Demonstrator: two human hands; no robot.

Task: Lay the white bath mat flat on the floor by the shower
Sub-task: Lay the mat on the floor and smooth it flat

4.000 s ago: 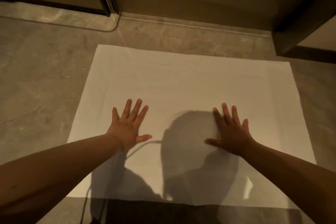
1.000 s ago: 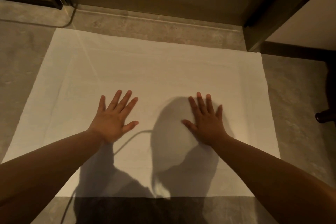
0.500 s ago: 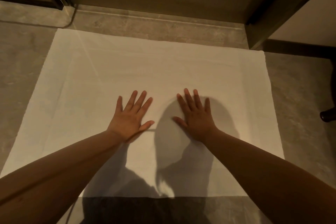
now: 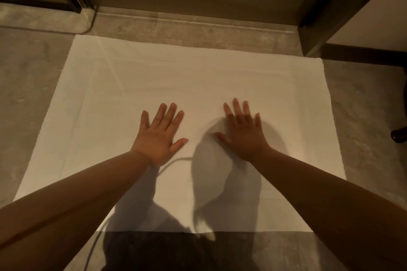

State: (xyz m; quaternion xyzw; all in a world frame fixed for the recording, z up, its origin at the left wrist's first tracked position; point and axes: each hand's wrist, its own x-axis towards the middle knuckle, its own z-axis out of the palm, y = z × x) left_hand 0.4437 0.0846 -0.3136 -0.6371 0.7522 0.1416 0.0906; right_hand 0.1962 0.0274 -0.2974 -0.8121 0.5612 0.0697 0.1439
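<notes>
The grey stone floor (image 4: 33, 86) carries the white bath mat (image 4: 198, 81), spread flat with its far edge just beside the raised shower threshold (image 4: 198, 28). On the mat's middle, the left hand (image 4: 157, 138) and right hand (image 4: 244, 136) lie palm-down near each other, fingers spread, gripping nothing.

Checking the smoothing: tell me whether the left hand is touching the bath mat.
Touching. The head view shows the left hand palm-down, fingers spread, flat on the white bath mat, no gap visible.

Flat hands (image 4: 157, 138) on bath mat (image 4: 198, 77)
</notes>
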